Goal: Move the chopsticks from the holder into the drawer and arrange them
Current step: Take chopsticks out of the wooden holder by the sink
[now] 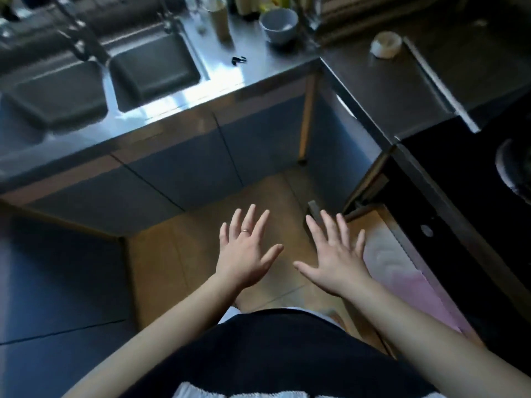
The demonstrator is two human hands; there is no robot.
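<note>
We stand in a kitchen corner, where a steel counter [201, 90] with a double sink [155, 73] meets a darker worktop [402, 81] on our right. Both hands hover above the floor, holding nothing: the left hand [244, 248] and the right hand [336, 259] are each spread flat with the fingers wide. The drawer [376, 218] stands open just beside the right hand, lined with a white and pink sheet [402, 268]. We take the tan cylinder [219, 20] at the back of the steel counter, near a bowl [278, 24], for the holder. It is well apart from the drawer, so a loose bundle carried across could shed sticks onto the floor or into the sink, and a careless reach could tip the holder. The holder is blurred and cut off at the top, so we cannot make out any chopsticks, and the drawer's far side is hidden under the worktop.
</note>
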